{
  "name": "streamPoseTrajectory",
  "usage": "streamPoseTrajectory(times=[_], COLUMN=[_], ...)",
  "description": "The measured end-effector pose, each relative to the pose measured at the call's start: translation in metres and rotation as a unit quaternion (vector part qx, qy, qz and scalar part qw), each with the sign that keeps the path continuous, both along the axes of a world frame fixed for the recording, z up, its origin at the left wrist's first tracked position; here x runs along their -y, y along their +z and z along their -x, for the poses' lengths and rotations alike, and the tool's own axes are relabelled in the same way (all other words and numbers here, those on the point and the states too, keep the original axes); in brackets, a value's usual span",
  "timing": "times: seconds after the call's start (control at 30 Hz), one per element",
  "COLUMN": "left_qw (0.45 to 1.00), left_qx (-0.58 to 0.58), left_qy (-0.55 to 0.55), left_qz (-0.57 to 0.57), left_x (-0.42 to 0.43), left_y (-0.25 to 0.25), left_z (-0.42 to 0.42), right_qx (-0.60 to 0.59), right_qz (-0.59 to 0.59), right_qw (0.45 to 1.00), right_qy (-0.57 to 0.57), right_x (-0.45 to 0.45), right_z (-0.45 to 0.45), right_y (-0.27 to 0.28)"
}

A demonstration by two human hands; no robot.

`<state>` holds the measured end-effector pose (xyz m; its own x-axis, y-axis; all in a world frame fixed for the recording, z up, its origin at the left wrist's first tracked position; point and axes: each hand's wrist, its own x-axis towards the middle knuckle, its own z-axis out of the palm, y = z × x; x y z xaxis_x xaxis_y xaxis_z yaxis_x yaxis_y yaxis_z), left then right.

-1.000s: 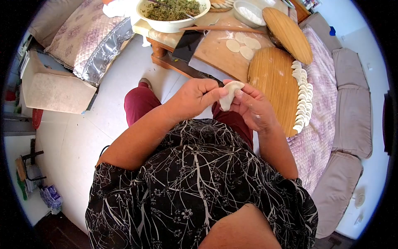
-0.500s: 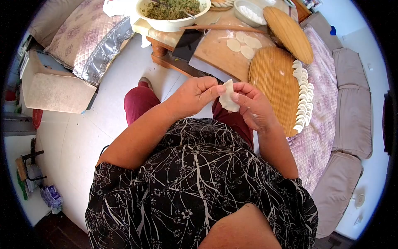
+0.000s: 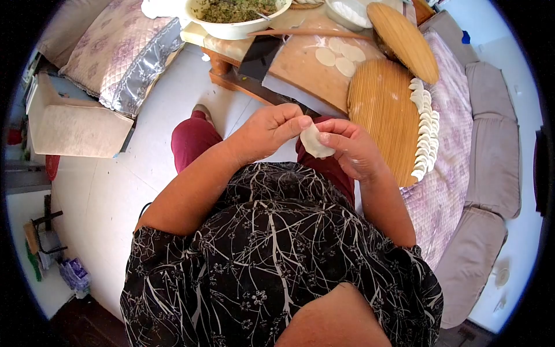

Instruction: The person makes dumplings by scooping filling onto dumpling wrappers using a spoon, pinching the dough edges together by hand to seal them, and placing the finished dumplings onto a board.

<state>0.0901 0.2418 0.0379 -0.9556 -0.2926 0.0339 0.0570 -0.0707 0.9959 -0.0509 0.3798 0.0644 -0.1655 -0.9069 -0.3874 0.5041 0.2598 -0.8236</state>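
Between my two hands, above my lap, is a pale folded dumpling (image 3: 315, 143). The thumb and fingers of my left hand (image 3: 270, 132) pinch its upper left end. My right hand (image 3: 354, 147) grips its right edge, thumb on the near side. To the right of my hands lies a round wooden board (image 3: 381, 115) with a curved row of finished dumplings (image 3: 425, 139) along its right rim. Several round dough wrappers (image 3: 345, 66) rest on a floured cutting board (image 3: 303, 72) beyond my hands.
A white bowl (image 3: 231, 30) of green filling stands at the table's far left. A rolling pin (image 3: 312, 33) lies behind the cutting board. A bowl of flour (image 3: 348, 16) and a second round wooden board (image 3: 403, 43) are at the back. A quilted sofa cover (image 3: 448, 191) lies at right.
The dumpling has tilted and dropped a little between my fingers, its upper tip now covered by them. Both hands keep nearly the same place and still pinch it.
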Motion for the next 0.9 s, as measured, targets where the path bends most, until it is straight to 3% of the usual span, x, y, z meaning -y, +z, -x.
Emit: streamPoseTrajectory(times=[0.07,0.13,0.27,0.33,0.47,0.53,0.77,0.83,0.9], left_qw=[1.000,0.997,0.998,0.998,0.998,0.994,0.985,0.992,0.995], left_qx=[-0.028,-0.037,-0.016,0.060,0.047,0.014,0.004,0.090,0.073], left_qy=[0.005,0.002,-0.017,-0.006,-0.023,-0.070,-0.029,0.050,0.057], left_qz=[-0.007,0.066,0.060,-0.013,-0.038,0.085,0.168,0.079,0.032], left_x=[-0.002,-0.001,0.002,0.004,0.003,0.006,0.007,0.012,0.011], left_y=[-0.001,-0.001,0.000,0.000,0.005,0.002,-0.005,-0.013,-0.015], left_z=[0.000,-0.002,-0.002,-0.002,0.000,0.001,0.010,0.013,0.016], right_qx=[-0.001,-0.019,-0.030,-0.032,-0.048,-0.081,-0.136,-0.115,-0.120], right_qz=[-0.006,-0.018,-0.003,0.003,0.002,-0.001,-0.042,-0.015,0.014], right_qw=[1.000,0.999,0.999,0.998,0.995,0.992,0.983,0.988,0.991], right_qy=[0.006,0.023,0.033,0.052,0.084,0.099,0.116,0.101,0.050], right_x=[0.000,0.001,0.000,0.000,0.000,0.001,0.006,0.009,0.010], right_z=[0.000,0.001,0.006,0.006,0.009,0.009,0.005,0.007,0.007], right_y=[-0.002,-0.003,-0.007,-0.004,-0.006,-0.004,0.003,0.000,-0.006])
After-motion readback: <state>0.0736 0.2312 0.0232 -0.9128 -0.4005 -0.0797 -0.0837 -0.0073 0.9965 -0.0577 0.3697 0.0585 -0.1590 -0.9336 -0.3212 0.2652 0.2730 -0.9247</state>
